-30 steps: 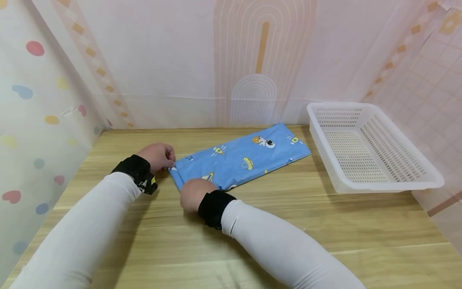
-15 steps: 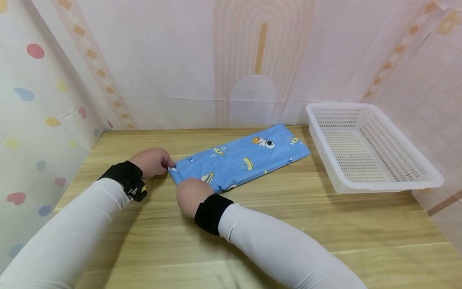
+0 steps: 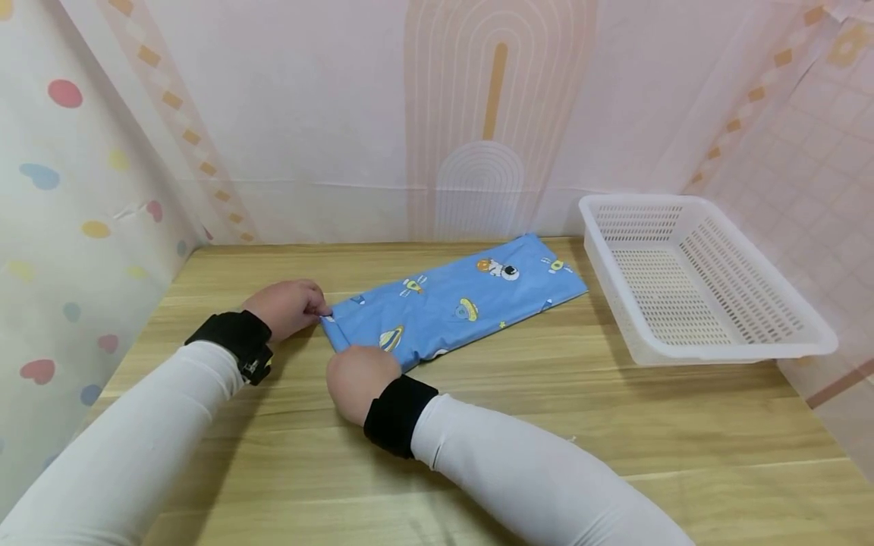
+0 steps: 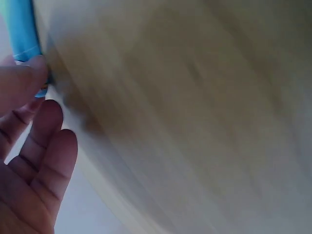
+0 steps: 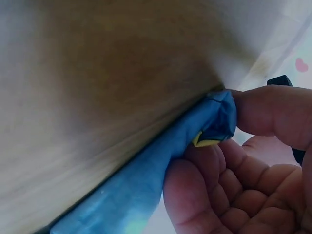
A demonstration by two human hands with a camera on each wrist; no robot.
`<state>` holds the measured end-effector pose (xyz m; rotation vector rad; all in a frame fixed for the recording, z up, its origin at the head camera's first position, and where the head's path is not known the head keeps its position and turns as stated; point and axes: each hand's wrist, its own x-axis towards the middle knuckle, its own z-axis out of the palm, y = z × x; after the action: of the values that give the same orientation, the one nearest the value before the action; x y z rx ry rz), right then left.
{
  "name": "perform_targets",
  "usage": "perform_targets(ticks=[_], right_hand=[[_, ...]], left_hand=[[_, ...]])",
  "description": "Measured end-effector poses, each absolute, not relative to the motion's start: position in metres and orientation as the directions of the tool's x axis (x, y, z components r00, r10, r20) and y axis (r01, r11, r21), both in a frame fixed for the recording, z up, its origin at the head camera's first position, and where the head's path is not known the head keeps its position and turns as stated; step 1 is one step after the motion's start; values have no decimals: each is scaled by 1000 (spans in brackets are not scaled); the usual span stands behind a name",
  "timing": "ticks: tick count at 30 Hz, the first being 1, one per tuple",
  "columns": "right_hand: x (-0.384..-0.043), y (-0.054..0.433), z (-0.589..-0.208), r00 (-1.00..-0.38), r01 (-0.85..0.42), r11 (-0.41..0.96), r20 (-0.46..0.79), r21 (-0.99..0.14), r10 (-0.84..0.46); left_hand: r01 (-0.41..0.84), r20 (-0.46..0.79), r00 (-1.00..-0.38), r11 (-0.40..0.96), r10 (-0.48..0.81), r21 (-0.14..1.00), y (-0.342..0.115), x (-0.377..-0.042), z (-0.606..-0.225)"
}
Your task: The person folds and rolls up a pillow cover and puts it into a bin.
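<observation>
A long folded blue cloth (image 3: 444, 299) with astronaut and spaceship prints lies aslant on the wooden table. Its far left corner is pinched by my left hand (image 3: 285, 309). In the left wrist view, the thumb and a finger of that hand (image 4: 41, 165) hold the cloth's blue edge (image 4: 23, 29). My right hand (image 3: 362, 381) is at the near left corner, its fingers hidden from the head view. The right wrist view has the right thumb and fingers (image 5: 195, 185) gripping a rolled end of the cloth (image 5: 131, 190).
A white perforated plastic basket (image 3: 628, 322) stands at the right of the table (image 3: 307, 485), close to the cloth's right end. Patterned curtain-like sheets (image 3: 328, 114) border the table at the back and both sides.
My left hand has shifted slightly left and nearer. The right hand has drifted a little left and toward me at the near corner. Most of the cloth lies as before.
</observation>
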<state>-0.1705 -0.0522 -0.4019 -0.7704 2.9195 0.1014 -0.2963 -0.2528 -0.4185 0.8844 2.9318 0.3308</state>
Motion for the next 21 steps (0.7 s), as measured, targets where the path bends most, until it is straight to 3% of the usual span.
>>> perform_targets(ticks=[14, 21], right_hand=[[-174, -46, -403, -853, -503, 864, -144, -33, -502], [-181, -40, -399, -853, -443, 880, -222, -173, -473]], left_hand=[[580, 56, -813, 798, 580, 163, -250, -296, -418], [566, 16, -819, 804, 574, 183, -249, -304, -421]])
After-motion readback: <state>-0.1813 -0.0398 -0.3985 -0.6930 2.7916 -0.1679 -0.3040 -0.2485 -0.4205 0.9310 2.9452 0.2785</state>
